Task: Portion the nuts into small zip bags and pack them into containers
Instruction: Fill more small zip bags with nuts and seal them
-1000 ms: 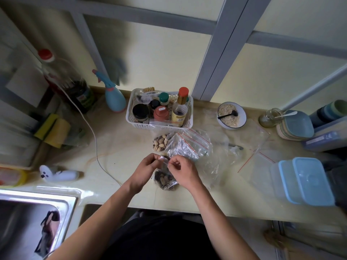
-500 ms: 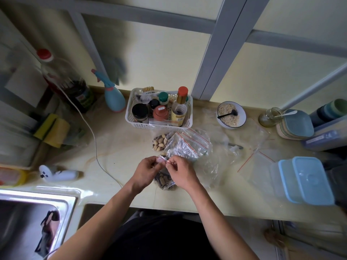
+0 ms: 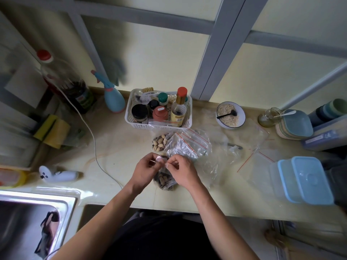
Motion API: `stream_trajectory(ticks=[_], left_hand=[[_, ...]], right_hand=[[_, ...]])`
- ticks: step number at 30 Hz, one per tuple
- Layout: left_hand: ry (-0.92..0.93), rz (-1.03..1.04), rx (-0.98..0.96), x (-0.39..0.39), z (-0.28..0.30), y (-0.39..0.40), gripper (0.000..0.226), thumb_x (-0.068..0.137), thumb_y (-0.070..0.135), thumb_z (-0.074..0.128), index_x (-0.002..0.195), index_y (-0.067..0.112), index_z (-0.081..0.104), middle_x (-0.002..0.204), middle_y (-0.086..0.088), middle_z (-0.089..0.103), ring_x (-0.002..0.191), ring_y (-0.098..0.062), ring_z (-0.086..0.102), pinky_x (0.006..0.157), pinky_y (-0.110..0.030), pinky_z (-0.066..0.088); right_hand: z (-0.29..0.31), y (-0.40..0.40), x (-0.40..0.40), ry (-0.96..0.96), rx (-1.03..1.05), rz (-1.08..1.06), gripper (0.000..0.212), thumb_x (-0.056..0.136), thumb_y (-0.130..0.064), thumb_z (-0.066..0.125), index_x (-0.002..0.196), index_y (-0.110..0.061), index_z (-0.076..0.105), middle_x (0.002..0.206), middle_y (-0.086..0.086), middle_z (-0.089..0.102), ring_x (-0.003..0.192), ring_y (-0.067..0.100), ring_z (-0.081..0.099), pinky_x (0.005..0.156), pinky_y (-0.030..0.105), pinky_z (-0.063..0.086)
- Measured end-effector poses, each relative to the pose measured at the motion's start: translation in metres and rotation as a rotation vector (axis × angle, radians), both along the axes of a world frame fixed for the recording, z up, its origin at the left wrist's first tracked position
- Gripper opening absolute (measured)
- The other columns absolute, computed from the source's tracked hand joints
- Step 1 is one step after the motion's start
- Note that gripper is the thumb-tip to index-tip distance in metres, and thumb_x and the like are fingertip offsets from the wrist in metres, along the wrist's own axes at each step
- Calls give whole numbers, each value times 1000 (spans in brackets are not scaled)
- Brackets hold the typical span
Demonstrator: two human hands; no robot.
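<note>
Small zip bag of nuts (image 3: 165,182) is held at its top edge between left hand (image 3: 144,170) and right hand (image 3: 183,170), above the near middle of the surface (image 3: 116,145). Behind the hands a pile of zip bags (image 3: 187,145) is laid, with loose nuts (image 3: 159,142) at its left. Basket (image 3: 159,125) of jars and bottles is set behind these, against the wall. Bowl (image 3: 231,115) is placed right of the basket. Lidded containers (image 3: 302,180) are stacked at far right. Sink (image 3: 35,218) is sunk at near left.
</note>
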State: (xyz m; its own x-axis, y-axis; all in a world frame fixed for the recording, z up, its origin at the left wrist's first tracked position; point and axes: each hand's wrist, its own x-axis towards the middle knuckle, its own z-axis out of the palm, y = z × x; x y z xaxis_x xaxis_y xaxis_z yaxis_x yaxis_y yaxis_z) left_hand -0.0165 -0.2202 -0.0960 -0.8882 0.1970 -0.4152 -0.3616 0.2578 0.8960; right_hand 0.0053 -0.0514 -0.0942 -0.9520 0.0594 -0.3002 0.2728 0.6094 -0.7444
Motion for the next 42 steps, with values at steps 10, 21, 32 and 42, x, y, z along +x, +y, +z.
stream_trajectory(ticks=[10, 21, 32, 42], left_hand=[[-68, -98, 62, -1, 0, -5, 8, 93, 15, 69, 92, 15, 78, 90, -10, 75, 78, -13, 67, 74, -29, 53], [-74, -123, 127, 3, 0, -2, 9, 88, 15, 76, 94, 9, 79, 94, -6, 78, 87, -18, 74, 77, -24, 57], [-59, -39, 70, 8, -1, 0, 4, 87, 12, 76, 85, 13, 79, 89, -5, 78, 80, -21, 72, 70, -34, 57], [-45, 38, 130, 9, 2, -8, 25, 102, 20, 58, 91, 13, 78, 80, 1, 72, 75, -7, 62, 72, -15, 48]], right_hand=[[4, 2, 6, -4, -39, 4, 7, 91, -20, 65, 83, -20, 64, 77, -14, 64, 74, 0, 59, 72, 24, 51], [-6, 1, 12, 27, 40, 50, 16, 96, -13, 62, 82, -17, 56, 83, -3, 61, 80, 19, 55, 73, 37, 48], [-12, -3, 18, 70, 32, -18, 9, 93, -19, 65, 84, -18, 63, 86, -3, 69, 84, 21, 63, 76, 41, 53], [1, 14, 26, 65, -65, -66, 9, 90, -23, 73, 84, -20, 68, 74, -12, 67, 71, 2, 62, 67, 21, 50]])
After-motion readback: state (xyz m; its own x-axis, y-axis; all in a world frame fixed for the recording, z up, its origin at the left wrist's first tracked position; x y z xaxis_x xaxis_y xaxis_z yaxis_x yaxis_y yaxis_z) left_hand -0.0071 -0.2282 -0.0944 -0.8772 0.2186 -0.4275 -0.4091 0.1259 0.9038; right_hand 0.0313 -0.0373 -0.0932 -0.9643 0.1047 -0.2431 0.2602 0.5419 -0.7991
